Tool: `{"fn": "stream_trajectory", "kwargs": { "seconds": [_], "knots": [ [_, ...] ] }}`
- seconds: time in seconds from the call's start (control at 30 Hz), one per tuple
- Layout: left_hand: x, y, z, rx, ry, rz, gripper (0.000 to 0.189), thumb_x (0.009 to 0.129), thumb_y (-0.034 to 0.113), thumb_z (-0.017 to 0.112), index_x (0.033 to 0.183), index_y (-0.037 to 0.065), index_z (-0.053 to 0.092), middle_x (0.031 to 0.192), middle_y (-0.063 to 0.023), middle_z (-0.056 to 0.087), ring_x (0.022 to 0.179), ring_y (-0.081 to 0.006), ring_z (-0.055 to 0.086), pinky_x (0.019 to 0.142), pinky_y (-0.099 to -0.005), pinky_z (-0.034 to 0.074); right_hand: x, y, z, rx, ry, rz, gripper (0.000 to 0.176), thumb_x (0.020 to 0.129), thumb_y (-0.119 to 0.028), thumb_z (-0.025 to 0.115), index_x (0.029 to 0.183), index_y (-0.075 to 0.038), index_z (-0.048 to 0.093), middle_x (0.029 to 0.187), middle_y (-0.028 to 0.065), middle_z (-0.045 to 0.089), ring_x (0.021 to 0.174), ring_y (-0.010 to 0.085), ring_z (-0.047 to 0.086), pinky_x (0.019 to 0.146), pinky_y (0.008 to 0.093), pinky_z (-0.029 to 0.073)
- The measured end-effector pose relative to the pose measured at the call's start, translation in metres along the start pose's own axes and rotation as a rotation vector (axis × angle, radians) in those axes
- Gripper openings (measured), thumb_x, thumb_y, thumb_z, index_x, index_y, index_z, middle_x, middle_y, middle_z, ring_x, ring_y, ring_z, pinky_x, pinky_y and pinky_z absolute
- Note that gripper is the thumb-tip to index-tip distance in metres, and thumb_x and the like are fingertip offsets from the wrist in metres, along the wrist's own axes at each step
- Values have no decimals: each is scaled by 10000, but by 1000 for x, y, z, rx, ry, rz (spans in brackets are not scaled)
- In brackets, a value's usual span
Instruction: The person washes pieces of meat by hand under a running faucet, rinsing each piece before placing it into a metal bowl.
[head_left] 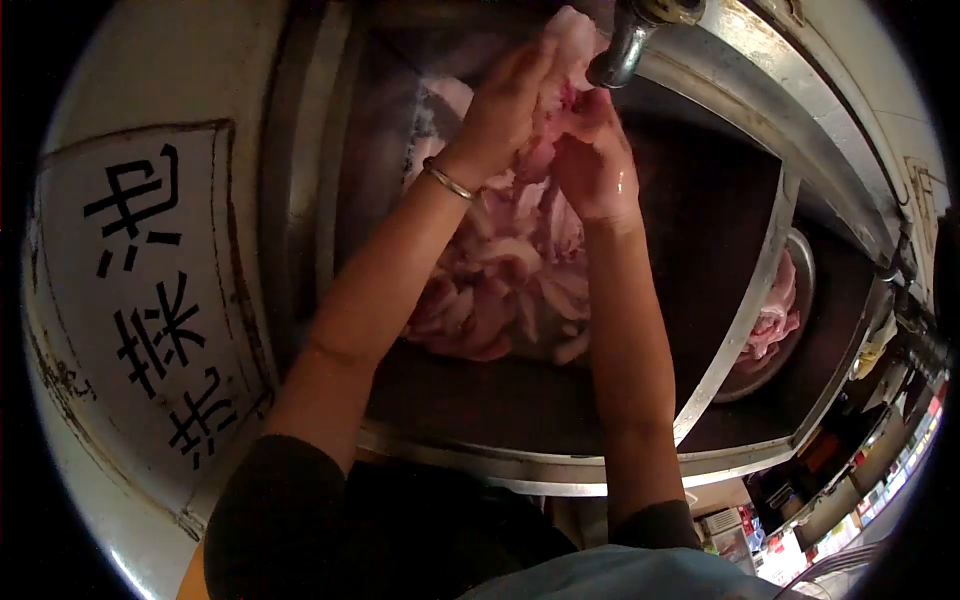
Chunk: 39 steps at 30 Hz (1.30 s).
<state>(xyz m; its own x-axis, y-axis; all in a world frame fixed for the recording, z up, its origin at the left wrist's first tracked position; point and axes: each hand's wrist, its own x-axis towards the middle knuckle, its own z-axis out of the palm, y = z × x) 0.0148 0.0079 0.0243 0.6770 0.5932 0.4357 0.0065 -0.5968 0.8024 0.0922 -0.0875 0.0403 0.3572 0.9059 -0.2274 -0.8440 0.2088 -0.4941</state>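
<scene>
Between my two hands, just beside the tap's mouth, is a piece of raw meat (572,48), pale pink with a redder patch, looking like poultry. My left hand (505,115), with a bangle (448,178) at the wrist, is closed against its left side. From the right and below, my right hand (600,165) grips the same piece; its skin is wet. Beneath both hands a heap of raw meat pieces (500,285) lies in the left sink basin (480,400). Part of the heap is hidden by my forearms.
A metal tap (622,55) hangs over the basin at the top. A metal divider (740,310) separates the right basin, where a round metal bowl (808,265) holds more raw meat (775,320). On the left, a white sign (150,300) carries black characters. Pipes run along the right.
</scene>
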Motion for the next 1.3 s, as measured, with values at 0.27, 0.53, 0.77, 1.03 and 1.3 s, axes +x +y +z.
{"fn": "stream_trajectory", "kwargs": {
  "seconds": [0.27,0.53,0.77,1.03,1.3],
  "knots": [
    [3,28,-4,-237,-24,-241,309,889,172,394,1149,9,436,1094,-176,483,1002,-292,471,848,-322,394,5,-3,14,-244,116,-103,299,785,-110,534,1072,-72,456,986,26,526,927,146,496,808,273,393],
    [-5,6,-1,29,-25,57,338,898,157,363,1212,34,378,1213,-151,397,1068,-276,431,900,-323,355,2,-13,11,-321,-76,-48,323,809,-117,546,1111,-63,443,992,19,526,881,134,515,767,267,417],
    [5,30,-21,-632,-237,-830,327,885,265,429,1110,36,492,996,-43,530,908,-113,494,786,-238,405,25,-36,-7,-531,-21,-265,362,779,-32,566,1120,-48,446,991,40,527,899,110,493,786,236,403],
    [21,46,-10,-755,-315,-686,258,859,266,483,975,43,540,762,32,532,665,-47,499,578,-198,415,18,-50,4,-789,-57,-306,250,796,-18,539,1041,-39,492,904,28,551,785,88,512,693,212,423],
    [3,-10,21,-398,-128,-69,345,851,272,497,1094,27,492,807,-32,561,746,-96,516,658,-214,425,15,-68,21,-501,23,-390,235,801,-44,552,1028,-56,491,931,77,576,815,123,544,698,228,445]
  ]
}}
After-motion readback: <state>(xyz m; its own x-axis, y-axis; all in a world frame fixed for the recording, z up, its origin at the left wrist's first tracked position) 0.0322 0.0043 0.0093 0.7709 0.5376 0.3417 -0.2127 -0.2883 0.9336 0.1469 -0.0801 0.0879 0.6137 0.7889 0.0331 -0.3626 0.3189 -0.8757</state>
